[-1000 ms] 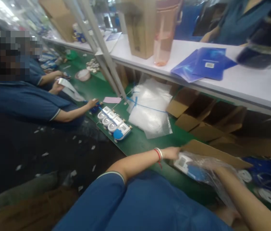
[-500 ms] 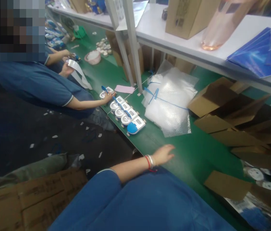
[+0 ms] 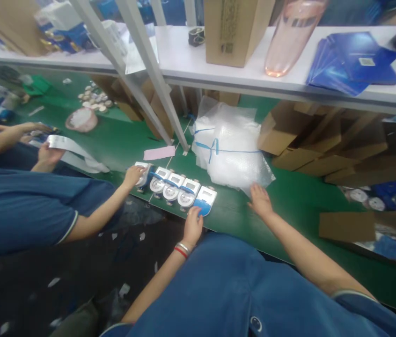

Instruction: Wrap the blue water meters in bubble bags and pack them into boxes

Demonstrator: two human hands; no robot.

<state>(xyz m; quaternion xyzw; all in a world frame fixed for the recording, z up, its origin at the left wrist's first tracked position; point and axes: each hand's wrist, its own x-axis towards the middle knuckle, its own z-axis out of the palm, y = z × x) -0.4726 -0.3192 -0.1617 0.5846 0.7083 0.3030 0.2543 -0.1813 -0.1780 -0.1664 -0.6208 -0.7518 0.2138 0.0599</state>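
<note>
White and blue, the end meter [image 3: 206, 198] is lying just ahead of my left hand [image 3: 193, 228], the nearer one, its long axis pointing away, slightly rightward. My left fingers are reaching its near edge; their grip I cannot tell. My right hand [image 3: 262, 203] is spreading open, empty, beside the bubble bags [image 3: 233, 157].

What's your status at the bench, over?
Left hand at blue-covered device. Right hand open, by bubble wrap. Nearby: co-worker's hand at far-end device.
</note>
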